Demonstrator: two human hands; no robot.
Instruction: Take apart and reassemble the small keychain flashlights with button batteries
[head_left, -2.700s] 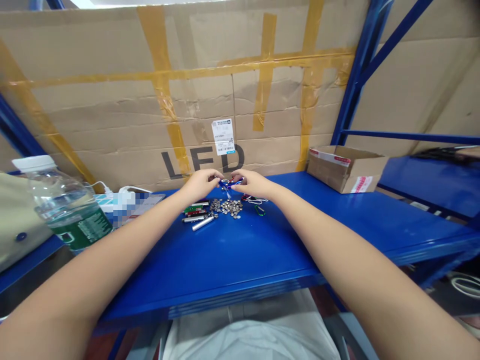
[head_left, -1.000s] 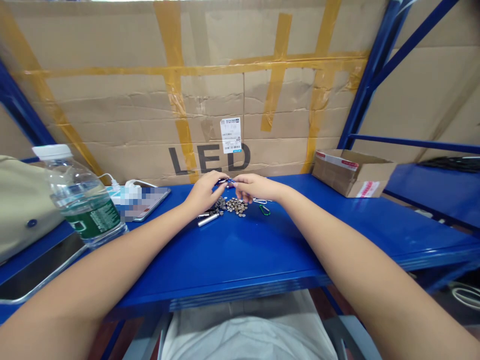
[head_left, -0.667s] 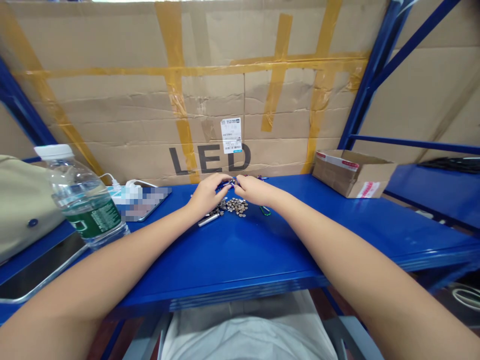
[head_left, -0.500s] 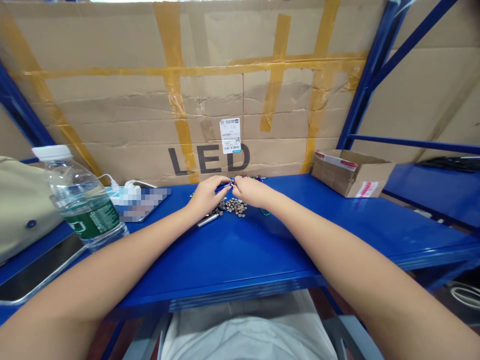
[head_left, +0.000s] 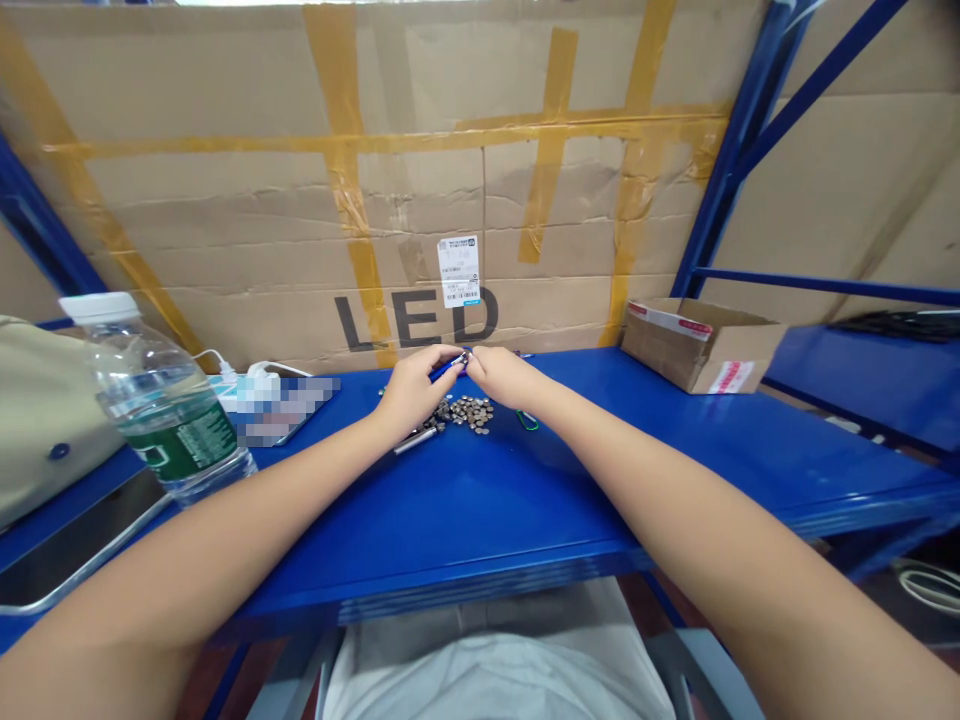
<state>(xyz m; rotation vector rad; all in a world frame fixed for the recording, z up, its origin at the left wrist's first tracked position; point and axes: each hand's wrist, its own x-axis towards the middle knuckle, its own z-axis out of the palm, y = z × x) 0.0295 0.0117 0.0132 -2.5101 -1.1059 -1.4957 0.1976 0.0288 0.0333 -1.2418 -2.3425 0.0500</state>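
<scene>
Over the far middle of the blue shelf, my left hand is closed around a slim blue piece, whose kind I cannot make out. My right hand meets it there, fingers pinched at the piece's right end, where a small metallic part shows. What lies inside the right fingers is hidden. Just below the hands is a pile of small round metal discs, like button cells. A silver tube lies by the left wrist. Beside the right wrist rests a green carabiner.
At left stand a water bottle and a beige bag, with a phone lying in front. White plugs and cables sit behind. An open cardboard box is at right. A large carton walls the back.
Both hands stay together, with slight finger shifts around the blue piece. More of the green carabiner shows beside the right wrist, while coloured items behind the right hand show less.
</scene>
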